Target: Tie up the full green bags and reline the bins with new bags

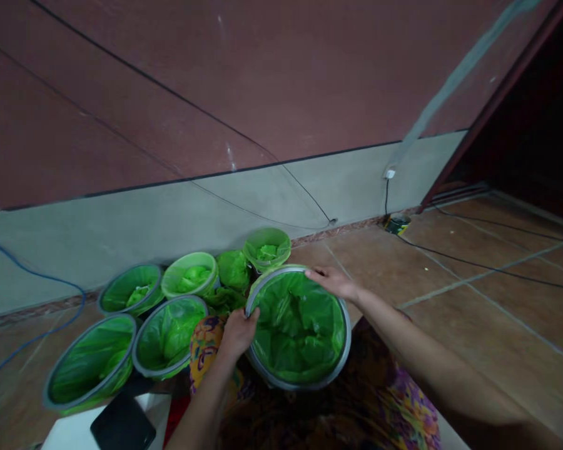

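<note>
A round bin (340, 357) with a grey rim and a green plastic liner (298, 328) rests in front of me, over my patterned clothing. My left hand (237, 331) is closed on the bin's near left rim. My right hand (332, 280) lies on the far rim, fingers curled over the edge. Both hands hold the bin between them.
Several more green-lined bins (169, 337) stand on the tiled floor to the left, along the wall (169, 212). A loose green bag (233, 270) lies among them. A dark phone (122, 425) lies on a white surface at lower left. Cables (478, 262) run across the floor to a wall socket.
</note>
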Tool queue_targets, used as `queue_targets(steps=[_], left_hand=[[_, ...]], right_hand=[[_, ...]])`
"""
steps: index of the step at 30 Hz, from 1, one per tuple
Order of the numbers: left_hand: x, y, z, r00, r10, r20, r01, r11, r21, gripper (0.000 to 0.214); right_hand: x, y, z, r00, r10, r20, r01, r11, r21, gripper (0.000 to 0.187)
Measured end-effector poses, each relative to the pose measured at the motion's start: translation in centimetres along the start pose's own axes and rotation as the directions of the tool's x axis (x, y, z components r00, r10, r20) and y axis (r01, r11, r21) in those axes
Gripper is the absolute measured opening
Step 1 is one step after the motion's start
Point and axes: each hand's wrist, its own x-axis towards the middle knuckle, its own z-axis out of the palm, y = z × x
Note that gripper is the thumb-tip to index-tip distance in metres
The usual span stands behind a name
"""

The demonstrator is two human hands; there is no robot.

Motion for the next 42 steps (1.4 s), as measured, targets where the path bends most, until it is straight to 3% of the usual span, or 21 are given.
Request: queue_targets(steps=[4, 7, 10, 12, 14, 16, 23, 28, 32, 37, 42], left_hand=[[-1.2, 0.1, -1.2, 0.999, 0.044, 0.009, -0.044, 0.993, 0.114, 0.03], [-2.1, 0.1, -2.5, 0.996, 0.087, -0.003, -0.086, 0.986, 0.14, 0.026], [-2.4, 0.4, -3.6, 0.993, 0.118, 0.013, -0.118, 0.993, 0.02, 0.022], [-2.3, 0.8, -4.1, 0.984, 0.152, 0.095, -0.13, 0.97, -0.207, 0.027], [-1.9, 1.3, -4.1, 0.956, 0.21, 0.205, -0.102, 0.893, -0.439, 0.042], [-1.4, 1.5, -3.8, 0.934, 0.226, 0.276, -0.039, 0.834, -0.551, 0.046], [-0.3, 0.3, -2.6, 0.956, 0.159, 0.245, 0.03, 0.781, -0.624, 0.033], [-0.2, 0.5, -1.8, 0.974, 0.092, 0.207, 0.072, 0.74, -0.669, 0.027], [0.1, 1.0, -1.5, 0.972, 0.063, 0.227, 0.108, 0.738, -0.666, 0.028], [0.5, 1.0, -1.5, 0.961, 0.088, 0.263, 0.132, 0.692, -0.71, 0.027], [0.5, 0.4, -1.1, 0.969, 0.029, 0.246, 0.171, 0.643, -0.747, 0.027]], right_hand=[[-0.6, -0.3, 1.0, 0.996, -0.024, 0.086, -0.001, 0.959, 0.284, 0.039], [-2.0, -0.8, 1.7, 0.987, -0.013, 0.158, -0.071, 0.855, 0.514, 0.035], [-3.4, -0.6, 2.3, 0.978, 0.036, 0.206, -0.167, 0.728, 0.665, 0.034], [-4.3, -0.1, 2.6, 0.976, 0.052, 0.213, -0.191, 0.674, 0.713, 0.035], [-4.9, 0.3, 2.8, 0.973, 0.055, 0.224, -0.204, 0.656, 0.726, 0.041], [-5.2, 0.7, 2.9, 0.975, 0.073, 0.209, -0.205, 0.655, 0.727, 0.046], [-4.4, 1.7, 3.5, 0.989, 0.114, 0.092, -0.145, 0.689, 0.71, 0.044], [-4.4, 1.8, 2.2, 0.966, 0.134, 0.219, -0.241, 0.768, 0.593, 0.038], [-2.8, 0.2, 1.7, 0.956, 0.169, 0.238, -0.274, 0.801, 0.532, 0.038], [1.0, -3.0, 3.8, 0.962, 0.118, 0.246, -0.225, 0.853, 0.472, 0.035], [3.1, -3.3, 5.2, 0.953, 0.274, 0.13, -0.303, 0.859, 0.412, 0.021]])
